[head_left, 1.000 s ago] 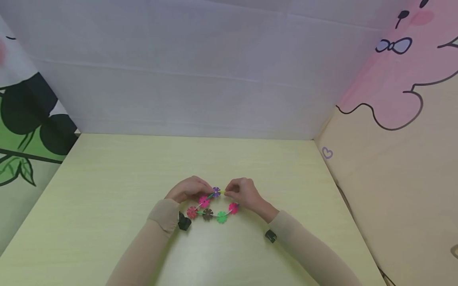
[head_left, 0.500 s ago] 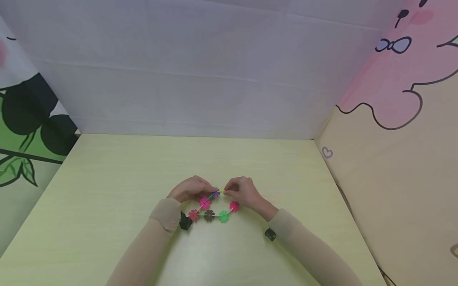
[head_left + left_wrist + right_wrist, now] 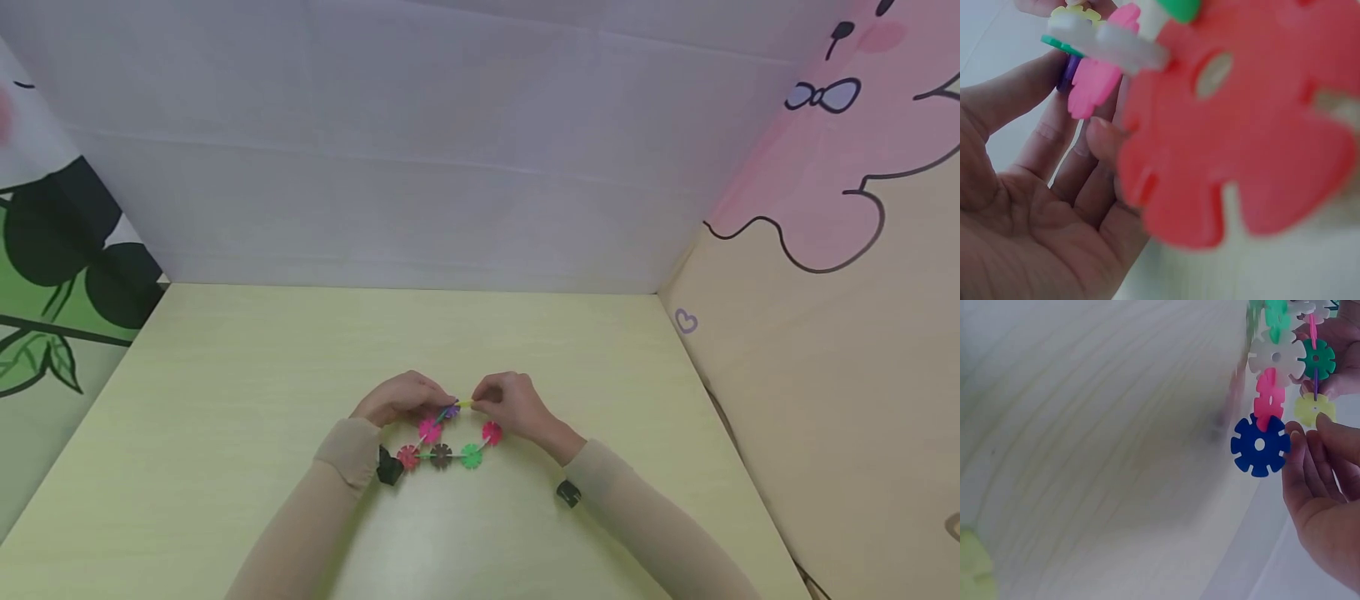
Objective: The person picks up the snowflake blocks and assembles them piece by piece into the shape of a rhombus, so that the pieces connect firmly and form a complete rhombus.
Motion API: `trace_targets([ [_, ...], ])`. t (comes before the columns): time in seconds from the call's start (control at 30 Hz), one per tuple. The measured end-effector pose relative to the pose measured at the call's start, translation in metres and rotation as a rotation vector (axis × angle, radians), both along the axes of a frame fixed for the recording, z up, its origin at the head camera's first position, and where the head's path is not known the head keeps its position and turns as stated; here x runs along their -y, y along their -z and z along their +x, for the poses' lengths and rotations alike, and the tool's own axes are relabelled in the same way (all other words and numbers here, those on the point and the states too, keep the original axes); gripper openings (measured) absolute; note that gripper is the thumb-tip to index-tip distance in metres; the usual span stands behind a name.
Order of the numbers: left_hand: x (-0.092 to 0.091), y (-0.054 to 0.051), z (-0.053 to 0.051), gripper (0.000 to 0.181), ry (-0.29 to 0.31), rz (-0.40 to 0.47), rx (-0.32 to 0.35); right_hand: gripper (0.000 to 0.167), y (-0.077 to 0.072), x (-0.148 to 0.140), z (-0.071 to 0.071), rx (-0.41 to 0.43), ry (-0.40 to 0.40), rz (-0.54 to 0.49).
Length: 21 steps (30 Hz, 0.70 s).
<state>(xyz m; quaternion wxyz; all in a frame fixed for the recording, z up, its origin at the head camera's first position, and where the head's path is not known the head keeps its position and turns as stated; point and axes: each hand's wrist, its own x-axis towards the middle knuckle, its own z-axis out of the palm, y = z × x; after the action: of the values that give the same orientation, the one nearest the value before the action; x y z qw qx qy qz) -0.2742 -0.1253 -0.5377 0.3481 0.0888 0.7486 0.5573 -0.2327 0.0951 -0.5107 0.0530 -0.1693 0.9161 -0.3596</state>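
A chain of slotted snowflake discs hangs in an open loop between my hands. In the head view it includes a red disc (image 3: 408,457), a dark disc (image 3: 441,455), a green disc (image 3: 471,456) and pink discs (image 3: 430,430). My left hand (image 3: 405,397) pinches the purple disc (image 3: 452,412) between thumb and finger. A yellow disc (image 3: 1315,409) is slotted onto the purple one, and my right hand (image 3: 513,406) pinches its other side. In the right wrist view, a blue disc (image 3: 1260,445) forms the chain's free end beside my right fingers, not touching the yellow disc.
The pale wooden tabletop (image 3: 300,350) lies beneath both hands. A white cloth wall (image 3: 412,167) stands behind it, with printed panels (image 3: 817,167) at the sides. Part of a yellow piece (image 3: 974,569) shows at the lower left of the right wrist view.
The purple disc has turned from face-on to tilted and is now partly behind my left fingers. My left hand and the chain have shifted slightly right; my right hand has hardly moved.
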Motion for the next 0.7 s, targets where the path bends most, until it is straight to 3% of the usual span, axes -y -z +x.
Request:
trace_targets([
  [0.43, 0.003, -0.001, 0.0, 0.021, -0.016, 0.012, 0.035, 0.005, -0.015, -0.032, 0.007, -0.077, -0.021, 0.01],
  [0.7, 0.004, -0.002, 0.002, 0.02, -0.023, 0.039, 0.053, 0.011, -0.021, -0.073, 0.023, -0.037, -0.04, 0.111],
])
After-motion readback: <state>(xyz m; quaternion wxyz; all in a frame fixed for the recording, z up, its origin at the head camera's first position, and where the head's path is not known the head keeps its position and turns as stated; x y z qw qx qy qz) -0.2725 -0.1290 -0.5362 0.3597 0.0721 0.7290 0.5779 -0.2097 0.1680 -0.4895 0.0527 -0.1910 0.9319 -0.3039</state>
